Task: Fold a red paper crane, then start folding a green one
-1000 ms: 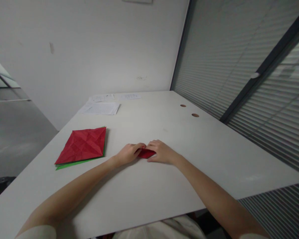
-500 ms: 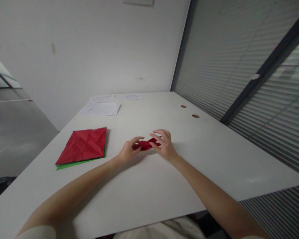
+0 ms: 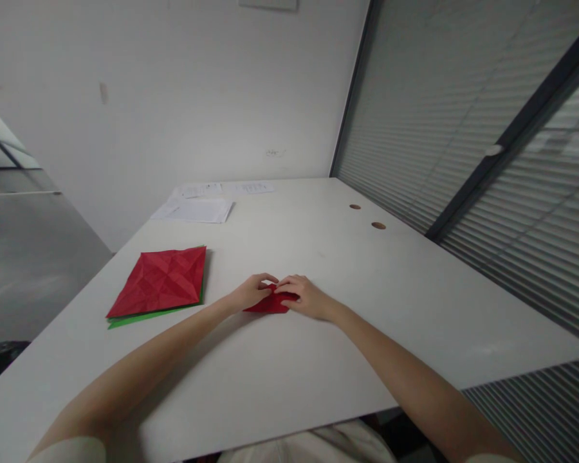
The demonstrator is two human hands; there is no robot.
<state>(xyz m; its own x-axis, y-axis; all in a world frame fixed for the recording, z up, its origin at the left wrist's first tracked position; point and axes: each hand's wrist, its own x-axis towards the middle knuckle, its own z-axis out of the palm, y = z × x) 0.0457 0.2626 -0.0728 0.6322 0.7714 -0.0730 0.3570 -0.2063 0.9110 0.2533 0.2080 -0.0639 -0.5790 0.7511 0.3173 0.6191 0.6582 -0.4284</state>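
Observation:
A small folded piece of red paper (image 3: pixel 269 305) lies on the white table in front of me. My left hand (image 3: pixel 251 292) grips its left and upper part, with the thumb and fingers bent in on it. From the other side my right hand (image 3: pixel 306 297) holds the paper's right part, its fingertips meeting the left ones near the top edge. The fingers cover the upper and right portions of the paper, so the exact folds there are hidden.
To the left lies a stack of creased red paper (image 3: pixel 166 280) over green sheets (image 3: pixel 142 317). White printed papers (image 3: pixel 195 210) rest at the back left of the table (image 3: pixel 289 238). Two round holes (image 3: pixel 379 226) sit near the right edge, beside window blinds (image 3: pixel 463 128).
Both hands have come closer together, and the red paper has moved slightly nearer to me. It now lies flatter on the table. The stack at left stays put.

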